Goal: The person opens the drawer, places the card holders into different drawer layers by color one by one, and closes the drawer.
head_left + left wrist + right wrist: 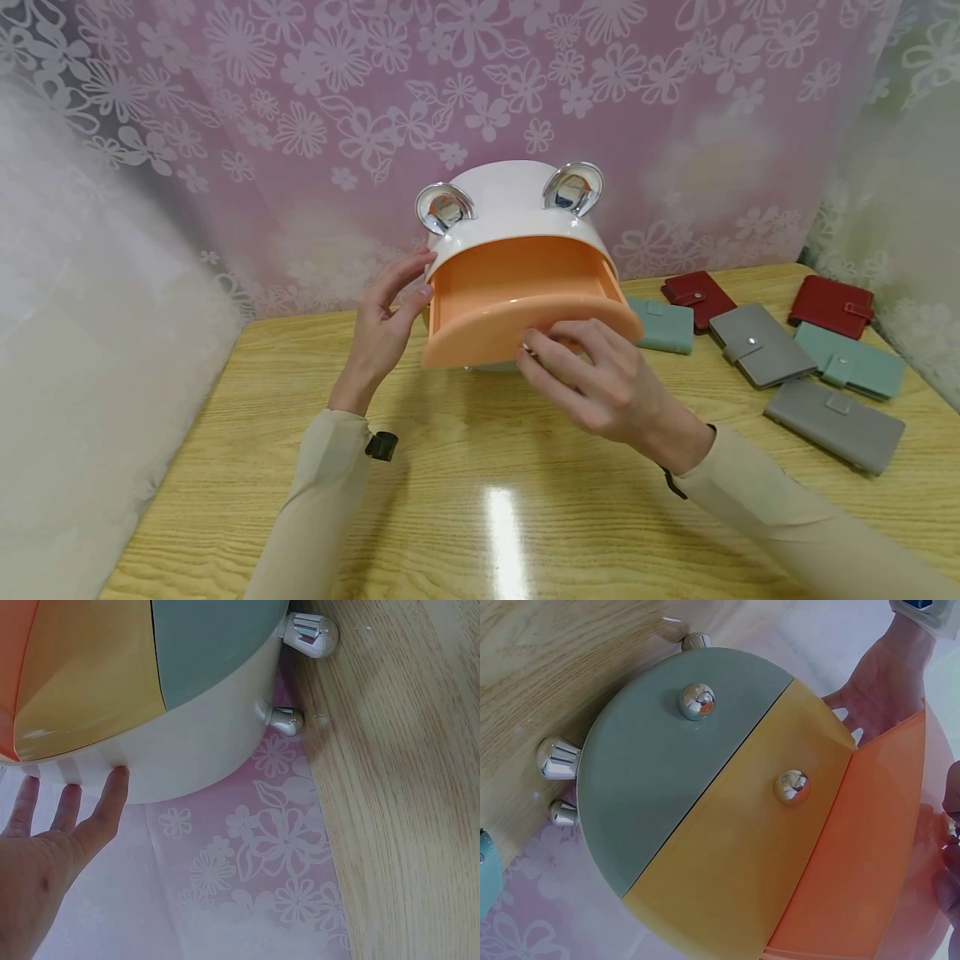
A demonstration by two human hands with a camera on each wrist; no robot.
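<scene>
Pink floral cloth (315,192) hangs behind the wood-grained table (225,467). Leftmost, the person's left hand (378,321) is loosely open, its extended fingers resting against the side of a white drawer cabinet (510,196) with silver ears (445,208). That cabinet stands mid-table toward the back, its orange drawer (480,329) pulled out above a closed yellow drawer (735,840) and green drawer (660,787). Next, the right hand (600,379), fingers curled, pinches the orange drawer's small knob (527,347). Farther right lie wallets: green (663,327), dark red (701,302), grey (761,343), then another red (831,306), green (851,360) and grey (836,427).
</scene>
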